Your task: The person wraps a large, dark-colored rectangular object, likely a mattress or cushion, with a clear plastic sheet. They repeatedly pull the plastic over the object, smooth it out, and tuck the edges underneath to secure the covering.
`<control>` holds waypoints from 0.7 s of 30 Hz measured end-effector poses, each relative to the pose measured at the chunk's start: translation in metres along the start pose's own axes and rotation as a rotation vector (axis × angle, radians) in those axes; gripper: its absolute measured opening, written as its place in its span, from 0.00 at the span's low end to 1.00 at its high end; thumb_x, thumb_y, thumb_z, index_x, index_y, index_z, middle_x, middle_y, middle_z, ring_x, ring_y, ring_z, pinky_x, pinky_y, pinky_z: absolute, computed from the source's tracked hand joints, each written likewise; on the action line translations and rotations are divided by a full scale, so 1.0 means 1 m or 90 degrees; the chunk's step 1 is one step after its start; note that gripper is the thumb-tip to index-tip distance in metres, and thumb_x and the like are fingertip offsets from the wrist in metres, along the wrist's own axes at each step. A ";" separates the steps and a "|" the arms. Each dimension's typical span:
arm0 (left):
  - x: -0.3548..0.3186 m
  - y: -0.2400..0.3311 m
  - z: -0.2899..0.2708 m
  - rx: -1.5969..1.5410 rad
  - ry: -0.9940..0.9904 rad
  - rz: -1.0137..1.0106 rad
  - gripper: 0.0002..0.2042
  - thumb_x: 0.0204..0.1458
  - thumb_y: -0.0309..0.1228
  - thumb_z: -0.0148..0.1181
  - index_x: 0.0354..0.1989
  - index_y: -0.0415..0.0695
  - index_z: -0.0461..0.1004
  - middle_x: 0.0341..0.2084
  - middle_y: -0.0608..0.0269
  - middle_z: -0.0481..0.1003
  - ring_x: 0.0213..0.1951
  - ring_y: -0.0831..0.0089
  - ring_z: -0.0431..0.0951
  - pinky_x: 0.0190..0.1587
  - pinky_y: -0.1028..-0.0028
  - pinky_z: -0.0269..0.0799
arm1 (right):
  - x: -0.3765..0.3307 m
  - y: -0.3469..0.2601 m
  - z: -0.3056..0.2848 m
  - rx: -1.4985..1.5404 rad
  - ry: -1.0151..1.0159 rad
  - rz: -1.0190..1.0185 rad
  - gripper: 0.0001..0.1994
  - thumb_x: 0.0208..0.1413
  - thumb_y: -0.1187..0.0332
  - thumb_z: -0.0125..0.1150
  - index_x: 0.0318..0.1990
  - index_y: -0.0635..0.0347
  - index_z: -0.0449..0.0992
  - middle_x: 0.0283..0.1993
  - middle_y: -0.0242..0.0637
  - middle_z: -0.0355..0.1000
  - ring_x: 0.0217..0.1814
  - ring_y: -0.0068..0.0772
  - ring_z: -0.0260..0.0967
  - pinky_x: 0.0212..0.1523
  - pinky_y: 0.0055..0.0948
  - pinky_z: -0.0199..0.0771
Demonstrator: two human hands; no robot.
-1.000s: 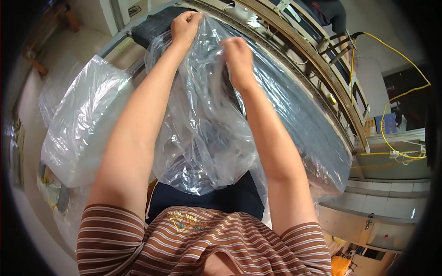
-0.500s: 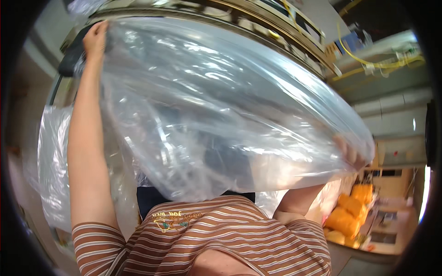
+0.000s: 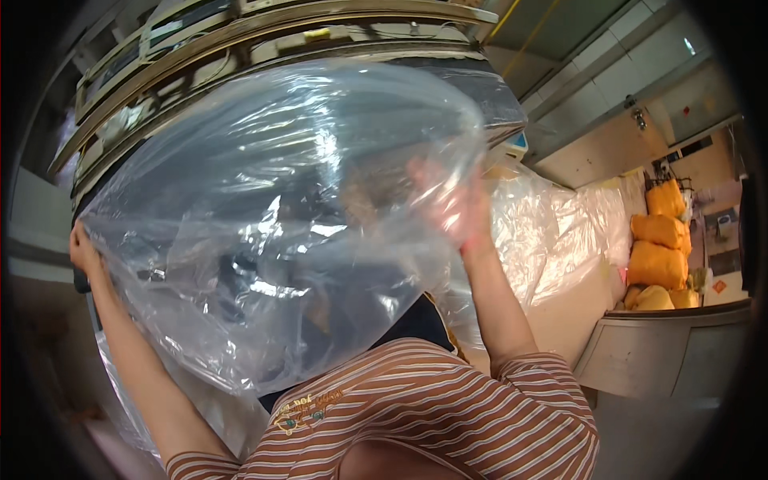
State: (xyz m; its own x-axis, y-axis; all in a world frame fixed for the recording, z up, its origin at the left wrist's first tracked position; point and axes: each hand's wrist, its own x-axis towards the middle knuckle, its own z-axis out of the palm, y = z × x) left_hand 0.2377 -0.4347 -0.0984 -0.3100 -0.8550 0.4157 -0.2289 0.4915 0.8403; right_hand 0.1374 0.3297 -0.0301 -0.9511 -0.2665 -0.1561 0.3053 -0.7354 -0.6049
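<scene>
A large clear plastic sheet or bag (image 3: 280,192) billows across the middle of the view, glossy and creased; I cannot tell which it is. My left hand (image 3: 84,250) is closed on its left corner, with that arm stretched out to the left. At the sheet's right side, my right hand (image 3: 460,208) shows through the film, with its fingers stretched out and apart against it. Glare and motion blur soften those fingers. The lower folds of the plastic hang against my dark trousers and striped shirt.
Beyond the plastic runs a long machine frame with rails (image 3: 264,24) and a dark surface (image 3: 472,92). More clear plastic (image 3: 552,224) lies to the right over a pale table. Stuffed orange sacks (image 3: 660,248) are piled farther right, near a grey cabinet (image 3: 640,352).
My left hand has come down and outward with its corner. My right hand has swung inward to the left, and the plastic has ballooned out. The whole view has turned.
</scene>
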 end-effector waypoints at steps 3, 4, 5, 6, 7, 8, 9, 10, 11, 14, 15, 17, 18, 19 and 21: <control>0.019 -0.012 -0.018 0.021 -0.068 0.025 0.18 0.55 0.42 0.57 0.43 0.40 0.78 0.37 0.62 0.78 0.39 0.75 0.74 0.45 0.76 0.68 | 0.011 -0.038 -0.044 0.005 -0.044 0.102 0.28 0.57 0.55 0.56 0.59 0.65 0.61 0.30 0.31 0.64 0.28 0.23 0.62 0.28 0.25 0.66; 0.010 -0.007 -0.005 0.067 -0.071 0.034 0.18 0.55 0.42 0.57 0.43 0.40 0.78 0.37 0.62 0.78 0.39 0.75 0.74 0.45 0.76 0.68 | 0.016 -0.063 -0.058 0.006 -0.110 0.083 0.26 0.58 0.55 0.55 0.57 0.65 0.64 0.24 0.26 0.60 0.23 0.20 0.57 0.25 0.22 0.62; 0.002 0.004 -0.002 0.118 -0.066 0.047 0.18 0.55 0.42 0.57 0.43 0.39 0.78 0.37 0.62 0.78 0.39 0.75 0.74 0.45 0.76 0.67 | 0.021 -0.093 -0.023 -0.053 0.009 0.034 0.23 0.60 0.55 0.53 0.55 0.65 0.66 0.19 0.22 0.45 0.19 0.17 0.44 0.19 0.19 0.47; 0.000 0.014 -0.006 0.168 -0.052 0.062 0.18 0.55 0.42 0.57 0.42 0.39 0.78 0.37 0.62 0.78 0.39 0.75 0.74 0.45 0.76 0.67 | 0.021 -0.113 0.007 -0.125 0.081 -0.071 0.23 0.59 0.55 0.54 0.54 0.63 0.67 0.18 0.21 0.46 0.19 0.15 0.44 0.19 0.18 0.46; 0.005 0.012 -0.018 0.160 -0.052 0.068 0.18 0.55 0.41 0.56 0.43 0.38 0.77 0.37 0.62 0.78 0.39 0.75 0.74 0.45 0.76 0.67 | 0.025 -0.136 0.019 -0.075 -0.086 -0.080 0.22 0.58 0.53 0.55 0.52 0.60 0.69 0.17 0.21 0.45 0.18 0.14 0.43 0.19 0.18 0.46; 0.006 0.013 -0.025 0.143 -0.053 0.076 0.18 0.56 0.41 0.56 0.43 0.38 0.77 0.37 0.62 0.78 0.39 0.75 0.74 0.46 0.76 0.67 | 0.028 -0.160 0.031 -0.022 -0.249 -0.075 0.21 0.57 0.51 0.56 0.50 0.56 0.71 0.16 0.20 0.44 0.18 0.12 0.43 0.19 0.19 0.45; 0.001 0.016 -0.026 0.124 -0.059 0.081 0.18 0.56 0.41 0.56 0.43 0.39 0.77 0.37 0.62 0.78 0.40 0.75 0.74 0.46 0.76 0.67 | 0.028 -0.166 0.036 -0.036 -0.292 -0.151 0.15 0.57 0.53 0.56 0.43 0.54 0.74 0.16 0.20 0.49 0.15 0.14 0.43 0.19 0.19 0.47; -0.006 0.019 -0.023 0.100 -0.069 0.085 0.18 0.56 0.41 0.56 0.43 0.39 0.77 0.38 0.62 0.78 0.40 0.75 0.74 0.46 0.76 0.66 | 0.038 -0.169 0.022 -0.252 -0.103 -0.207 0.13 0.57 0.55 0.56 0.39 0.54 0.75 0.16 0.21 0.52 0.15 0.16 0.45 0.19 0.21 0.50; -0.016 0.030 -0.013 0.130 -0.081 0.075 0.17 0.56 0.42 0.55 0.43 0.39 0.77 0.38 0.62 0.78 0.41 0.75 0.74 0.47 0.76 0.66 | 0.053 -0.172 -0.010 -0.466 0.102 -0.264 0.12 0.56 0.57 0.56 0.36 0.55 0.76 0.16 0.22 0.55 0.15 0.17 0.48 0.19 0.22 0.53; 0.001 0.009 -0.016 0.158 -0.127 0.149 0.17 0.57 0.42 0.54 0.43 0.39 0.77 0.39 0.62 0.78 0.41 0.74 0.74 0.47 0.76 0.66 | 0.053 -0.168 -0.156 -1.312 0.277 -0.310 0.11 0.51 0.60 0.57 0.27 0.58 0.75 0.18 0.35 0.68 0.19 0.28 0.62 0.24 0.28 0.64; 0.000 0.006 -0.028 0.165 -0.132 0.151 0.18 0.57 0.42 0.54 0.43 0.40 0.77 0.40 0.61 0.78 0.41 0.73 0.74 0.47 0.75 0.66 | 0.043 -0.150 -0.159 -1.302 0.238 -0.188 0.12 0.48 0.59 0.58 0.25 0.59 0.75 0.19 0.40 0.69 0.22 0.34 0.66 0.26 0.32 0.65; 0.000 0.005 -0.037 0.240 -0.152 0.187 0.18 0.58 0.43 0.52 0.44 0.41 0.76 0.40 0.59 0.78 0.42 0.71 0.75 0.48 0.74 0.66 | 0.015 -0.135 -0.160 -1.282 0.166 0.018 0.13 0.45 0.58 0.60 0.24 0.59 0.74 0.21 0.45 0.70 0.25 0.41 0.69 0.29 0.35 0.67; -0.007 0.002 -0.038 0.258 -0.147 0.178 0.18 0.58 0.43 0.52 0.44 0.41 0.76 0.40 0.59 0.78 0.43 0.70 0.75 0.48 0.74 0.66 | 0.007 -0.135 -0.158 -1.265 0.121 0.095 0.13 0.45 0.58 0.60 0.24 0.59 0.74 0.22 0.45 0.70 0.26 0.42 0.69 0.29 0.36 0.67; -0.013 0.009 -0.035 0.273 -0.142 0.179 0.18 0.58 0.43 0.52 0.44 0.41 0.76 0.41 0.59 0.78 0.43 0.70 0.75 0.48 0.74 0.66 | -0.001 -0.133 -0.154 -1.237 0.083 0.165 0.13 0.45 0.58 0.60 0.25 0.59 0.74 0.23 0.46 0.70 0.27 0.44 0.70 0.29 0.36 0.67; -0.011 0.014 -0.039 0.303 -0.121 0.196 0.18 0.58 0.44 0.52 0.45 0.41 0.76 0.41 0.58 0.78 0.44 0.68 0.76 0.48 0.73 0.66 | 0.008 -0.134 -0.130 -1.391 0.026 0.205 0.13 0.45 0.58 0.60 0.25 0.60 0.73 0.23 0.44 0.70 0.27 0.42 0.69 0.30 0.35 0.67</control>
State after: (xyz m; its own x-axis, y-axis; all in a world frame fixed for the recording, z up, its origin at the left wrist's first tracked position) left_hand 0.2743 -0.4247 -0.0778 -0.5773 -0.6380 0.5095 -0.4763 0.7700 0.4245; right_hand 0.0824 0.5074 -0.0519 -0.9028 -0.1690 -0.3954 -0.0786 0.9689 -0.2344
